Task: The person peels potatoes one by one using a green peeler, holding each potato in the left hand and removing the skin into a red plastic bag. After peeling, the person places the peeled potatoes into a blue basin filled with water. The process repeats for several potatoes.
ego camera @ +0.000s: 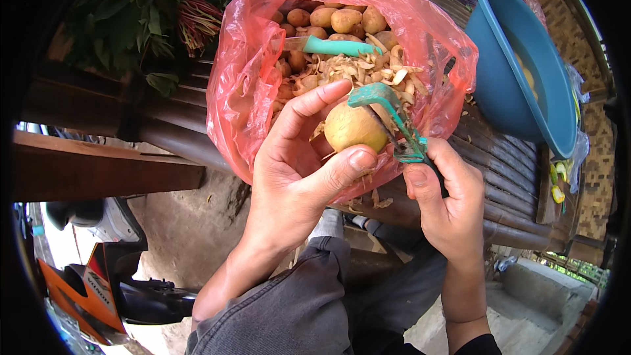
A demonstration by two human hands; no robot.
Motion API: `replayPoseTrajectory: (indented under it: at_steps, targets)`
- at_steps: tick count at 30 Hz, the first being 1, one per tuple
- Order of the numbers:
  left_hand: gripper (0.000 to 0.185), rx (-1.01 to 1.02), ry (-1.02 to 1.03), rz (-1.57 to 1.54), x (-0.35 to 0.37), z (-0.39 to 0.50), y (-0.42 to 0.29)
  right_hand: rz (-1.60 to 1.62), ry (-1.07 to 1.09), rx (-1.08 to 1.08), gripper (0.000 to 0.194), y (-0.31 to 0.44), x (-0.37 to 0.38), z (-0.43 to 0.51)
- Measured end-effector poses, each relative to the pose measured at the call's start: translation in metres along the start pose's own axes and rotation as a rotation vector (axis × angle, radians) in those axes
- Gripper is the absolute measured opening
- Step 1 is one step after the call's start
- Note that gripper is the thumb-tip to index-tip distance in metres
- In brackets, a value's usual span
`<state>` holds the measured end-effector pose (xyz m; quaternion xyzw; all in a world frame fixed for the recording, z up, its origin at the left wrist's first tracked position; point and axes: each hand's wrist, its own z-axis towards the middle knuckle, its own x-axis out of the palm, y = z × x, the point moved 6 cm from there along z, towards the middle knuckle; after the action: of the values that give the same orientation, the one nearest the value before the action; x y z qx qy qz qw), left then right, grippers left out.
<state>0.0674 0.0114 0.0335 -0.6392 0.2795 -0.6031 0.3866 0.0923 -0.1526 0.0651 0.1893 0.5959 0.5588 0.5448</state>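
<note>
Thumb and fingers of my left hand (300, 167) grip a mostly peeled, yellow potato (351, 128). My right hand (446, 192) holds a Y-shaped vegetable peeler (404, 123) with a green head and dark handle. The peeler's blade lies against the potato's right side. Behind both hands is a red plastic bag (236, 108), its mouth wide open. Inside are unpeeled potatoes (345, 19) and a heap of potato peelings (345, 70). A knife with a turquoise handle (340, 47) rests across them, its blade towards the left.
A blue plastic basin (532, 64) with pale pieces inside stands at right on the bamboo-slat bench (508, 192). Leafy greens (128, 15) lie at upper left. An orange and black motorbike (84, 296) is at lower left. Woven wall matting (594, 172) borders the right side.
</note>
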Motion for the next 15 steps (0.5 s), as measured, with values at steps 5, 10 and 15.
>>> replayPoseTrajectory:
  at_steps: [5,10,15]
  targets:
    - [0.057,0.036,-0.012,0.059,-0.0014,0.0005,-0.0006,-0.048,-0.009,-0.008,0.021,0.0021,0.0024,-0.0043]
    - [0.054,0.038,0.014,0.049,-0.0002,-0.0011,-0.0010,-0.025,-0.015,0.017,0.020,-0.0014,0.0028,-0.0061]
    - [0.052,0.036,-0.019,0.069,-0.0018,-0.0025,-0.0006,-0.086,-0.059,-0.071,0.019,-0.0039,0.0029,-0.0052]
